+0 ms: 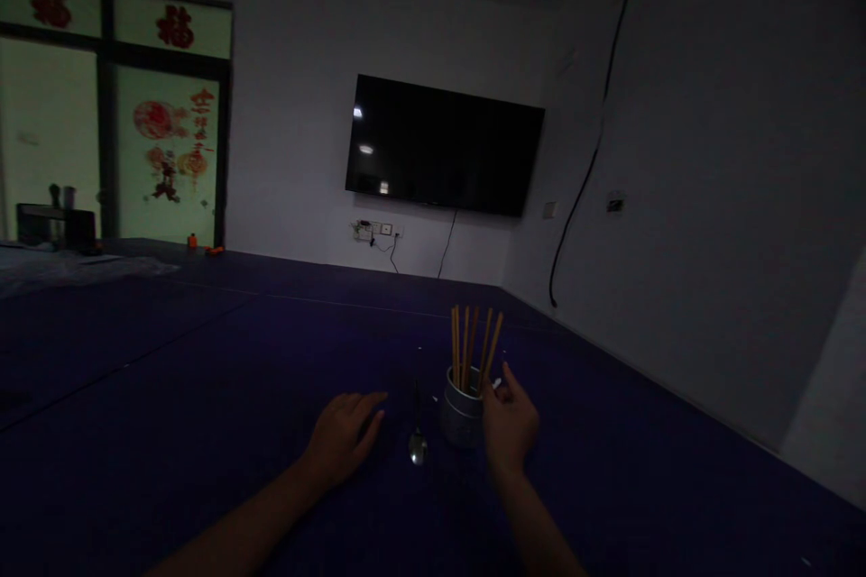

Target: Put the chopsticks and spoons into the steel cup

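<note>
A grey metal-looking cup (462, 419) stands upright on the dark blue tabletop. Several thin wooden chopsticks (466, 347) lean in it, fanning out above the rim. My right hand (512, 424) is at the cup's right side, thumb and fingers pinched together. Small pale bits show by its fingertips, but the thing in them is too dark and small to name. Left of the cup lies a metal spoon (418, 448), bowl toward me and handle pointing away. My left hand (344, 435) rests on the table to the spoon's left, fingers stretched out and holding nothing.
Clear plastic sheeting (87, 270) and dark items (58, 225) lie at the table's far left. Small orange objects (214, 250) sit near the back edge. A television (446, 144) hangs on the far wall, and a black cable (595, 153) runs down the right wall.
</note>
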Demonstrator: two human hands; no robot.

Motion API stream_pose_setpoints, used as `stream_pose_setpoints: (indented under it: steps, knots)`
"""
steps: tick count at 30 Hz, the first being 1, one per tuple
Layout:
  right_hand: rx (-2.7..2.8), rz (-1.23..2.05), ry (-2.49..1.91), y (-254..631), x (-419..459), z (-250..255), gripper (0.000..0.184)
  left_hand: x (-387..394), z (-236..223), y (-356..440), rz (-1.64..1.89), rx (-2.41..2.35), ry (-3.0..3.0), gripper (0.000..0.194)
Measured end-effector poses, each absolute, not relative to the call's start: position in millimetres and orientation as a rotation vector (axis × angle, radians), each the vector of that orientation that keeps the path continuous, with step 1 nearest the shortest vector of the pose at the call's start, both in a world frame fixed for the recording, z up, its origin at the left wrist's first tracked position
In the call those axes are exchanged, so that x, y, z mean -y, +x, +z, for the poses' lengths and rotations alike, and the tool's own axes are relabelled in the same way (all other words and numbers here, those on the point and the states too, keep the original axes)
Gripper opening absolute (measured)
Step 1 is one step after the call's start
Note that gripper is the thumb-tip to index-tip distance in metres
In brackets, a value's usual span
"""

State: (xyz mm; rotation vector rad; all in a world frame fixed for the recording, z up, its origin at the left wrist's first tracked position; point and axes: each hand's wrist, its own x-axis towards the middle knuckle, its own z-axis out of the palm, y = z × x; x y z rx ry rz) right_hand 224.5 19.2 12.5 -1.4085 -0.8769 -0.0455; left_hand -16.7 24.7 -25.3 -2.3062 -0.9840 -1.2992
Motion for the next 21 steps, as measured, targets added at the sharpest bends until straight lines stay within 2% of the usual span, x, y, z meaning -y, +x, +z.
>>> stream_pose_setpoints:
  steps: [6,12,21]
  knots:
    - [0.84,0.096,-1.306,228.7,-25.6,7.8,0.067,-24.8,-25.3,-17.8,-1.284,0.987,-2.322,0.028]
    - [0.805,0.169,-1.263,230.2,-29.3,3.8,0.063,-25.3,-25.8,-17.3,-1.308,0.961,-2.319,0.028]
    - [0.816,0.063,-1.301,225.5,-20.8,12.7,0.057,-23.3,-24.2,-16.0,-1.294,0.982,-2.347,0.029]
